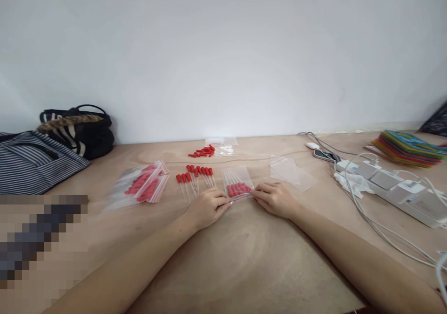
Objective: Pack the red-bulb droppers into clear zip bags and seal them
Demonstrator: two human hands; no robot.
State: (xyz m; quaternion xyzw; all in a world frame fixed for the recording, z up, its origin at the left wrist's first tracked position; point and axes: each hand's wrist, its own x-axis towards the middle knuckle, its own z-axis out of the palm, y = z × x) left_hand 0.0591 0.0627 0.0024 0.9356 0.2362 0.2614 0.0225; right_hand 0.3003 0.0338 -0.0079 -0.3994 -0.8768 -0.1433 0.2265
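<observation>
A clear zip bag point(240, 173) lies on the table with several red-bulbed droppers point(239, 189) inside, bulbs toward me. My left hand point(210, 206) pinches the near left corner of its zip edge. At the near right corner, my right hand point(274, 198) grips the same edge between thumb and fingers. Just left of the bag lie several loose droppers point(199, 170) with red bulbs and thin clear stems. Farther left is a pile of filled zip bags point(145, 183). Flat clear bags point(289, 170) rest beyond my right hand.
Loose red bulbs point(202, 152) and clear stems point(225, 150) lie near the wall. Bags of cloth, one striped point(42, 158) and one black point(94, 134), stand at left. A white power strip point(398, 195) with chargers and cables, plus a colourful stack point(407, 148), occupies the right.
</observation>
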